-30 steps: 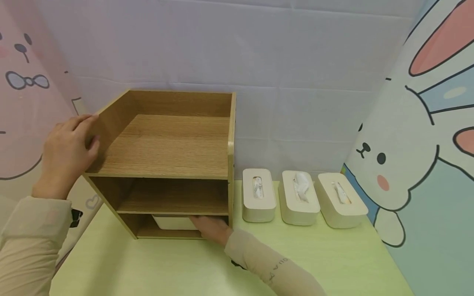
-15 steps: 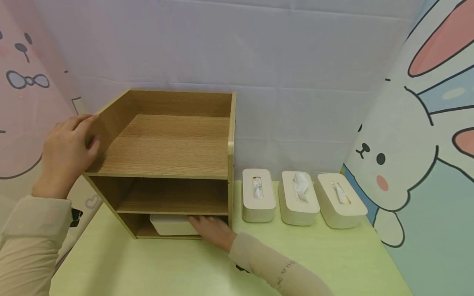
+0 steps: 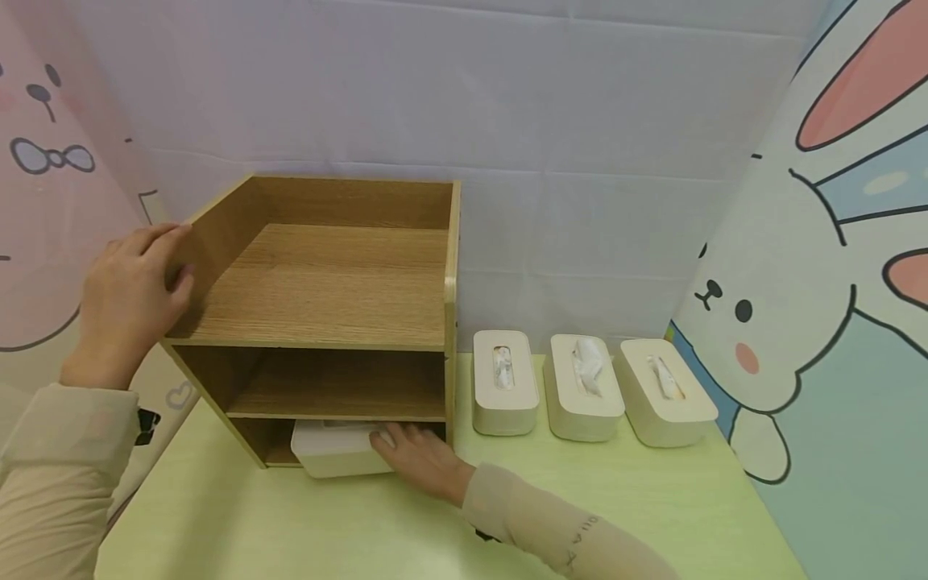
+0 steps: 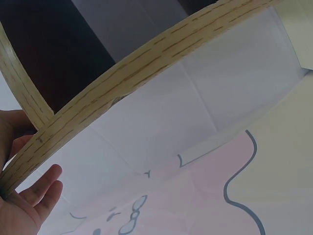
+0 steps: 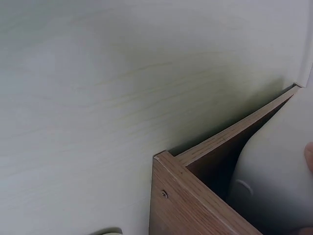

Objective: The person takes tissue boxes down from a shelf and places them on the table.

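Observation:
A wooden shelf with an open top tray and two compartments stands on the table. My left hand grips the upper edge of its left side panel; the left wrist view has the fingers on either side of the panel. A cream tissue box lies sideways in the bottom compartment, its front poking out past the shelf's front edge. My right hand holds this box at its right end. The box's rear is hidden under the middle board. In the right wrist view, fingertips touch the box's pale surface.
Three similar tissue boxes stand in a row to the right of the shelf: a left one, a middle one and a right one. The light green table extends in front. Cloth-covered walls enclose the back and sides.
My right hand has drawn the tissue box forward and out of the bottom compartment, so more of its top shows. The left hand has stayed on the side panel.

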{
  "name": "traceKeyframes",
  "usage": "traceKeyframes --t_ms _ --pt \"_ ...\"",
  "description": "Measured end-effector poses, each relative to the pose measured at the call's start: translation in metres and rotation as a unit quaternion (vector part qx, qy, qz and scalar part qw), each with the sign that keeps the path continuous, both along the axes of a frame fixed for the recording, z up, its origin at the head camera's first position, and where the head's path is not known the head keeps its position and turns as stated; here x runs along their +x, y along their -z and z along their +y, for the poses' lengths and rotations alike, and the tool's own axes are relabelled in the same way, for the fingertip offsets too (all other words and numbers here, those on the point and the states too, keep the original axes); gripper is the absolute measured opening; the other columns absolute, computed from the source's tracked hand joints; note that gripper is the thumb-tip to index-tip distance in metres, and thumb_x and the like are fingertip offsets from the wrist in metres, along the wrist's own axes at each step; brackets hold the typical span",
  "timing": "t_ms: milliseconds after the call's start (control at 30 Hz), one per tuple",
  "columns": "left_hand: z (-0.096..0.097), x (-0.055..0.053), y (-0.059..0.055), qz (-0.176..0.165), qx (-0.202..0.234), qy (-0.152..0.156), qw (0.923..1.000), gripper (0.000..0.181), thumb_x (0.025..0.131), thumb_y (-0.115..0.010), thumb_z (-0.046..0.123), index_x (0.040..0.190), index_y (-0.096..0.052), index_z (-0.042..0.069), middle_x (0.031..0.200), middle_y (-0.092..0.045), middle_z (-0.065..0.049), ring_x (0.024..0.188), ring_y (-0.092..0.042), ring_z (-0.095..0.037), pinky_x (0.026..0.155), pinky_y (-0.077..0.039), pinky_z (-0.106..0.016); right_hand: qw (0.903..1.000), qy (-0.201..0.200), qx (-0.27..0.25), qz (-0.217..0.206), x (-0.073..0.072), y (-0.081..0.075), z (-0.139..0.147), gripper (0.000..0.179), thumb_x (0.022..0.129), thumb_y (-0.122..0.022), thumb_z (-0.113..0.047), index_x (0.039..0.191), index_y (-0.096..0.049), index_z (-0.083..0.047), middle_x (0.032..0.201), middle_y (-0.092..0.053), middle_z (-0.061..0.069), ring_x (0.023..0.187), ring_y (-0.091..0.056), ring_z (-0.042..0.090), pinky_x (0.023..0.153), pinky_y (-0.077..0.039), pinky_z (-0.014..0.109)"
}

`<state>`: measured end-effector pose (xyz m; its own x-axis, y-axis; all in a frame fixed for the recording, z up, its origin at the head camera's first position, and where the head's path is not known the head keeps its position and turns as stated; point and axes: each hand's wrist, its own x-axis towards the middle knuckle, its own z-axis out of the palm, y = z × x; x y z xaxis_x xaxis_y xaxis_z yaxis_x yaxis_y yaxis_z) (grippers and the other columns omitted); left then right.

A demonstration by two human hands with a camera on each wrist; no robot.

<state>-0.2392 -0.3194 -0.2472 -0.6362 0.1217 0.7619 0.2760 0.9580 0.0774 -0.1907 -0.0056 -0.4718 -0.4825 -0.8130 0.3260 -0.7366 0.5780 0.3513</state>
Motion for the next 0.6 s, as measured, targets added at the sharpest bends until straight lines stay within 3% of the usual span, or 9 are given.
traceKeyframes --t_ms 200,433,600 --pt "0.000 0.000 0.000 -0.002 -0.001 -0.002 1.0000 0.041 0.078 -0.057 0.002 0.119 -0.056 -0.001 0.115 -0.057 -0.025 0.099 -0.049 -0.048 0.088 -0.037 -0.057 0.9995 -0.018 -0.013 0.021 0.005 0.000 0.008 0.037 0.081 -0.054 -0.009 0.116 -0.044 -0.015 0.106 -0.052 0.002 0.078 -0.057 0.010 0.050 -0.043 0.014" --pt "0.001 0.000 0.000 -0.005 -0.003 -0.006 1.0000 0.041 0.078 -0.057 0.002 0.119 -0.056 0.000 0.116 -0.057 -0.025 0.099 -0.049 -0.049 0.087 -0.038 -0.059 0.9998 -0.020 0.001 0.004 0.013 0.001 0.016 0.040 0.081 -0.056 -0.012 0.119 -0.043 -0.017 0.119 -0.050 0.008 0.105 -0.056 0.023 0.064 -0.054 0.024" --pt "0.001 0.000 0.000 -0.003 -0.004 -0.006 1.0000 0.041 0.078 -0.057 0.002 0.119 -0.056 -0.001 0.115 -0.057 -0.025 0.098 -0.049 -0.049 0.086 -0.038 -0.059 0.9996 -0.029 0.005 0.006 0.019 0.002 0.020 0.039 0.079 -0.052 -0.009 0.116 -0.044 -0.017 0.116 -0.050 0.008 0.107 -0.055 0.028 0.073 -0.056 0.033"
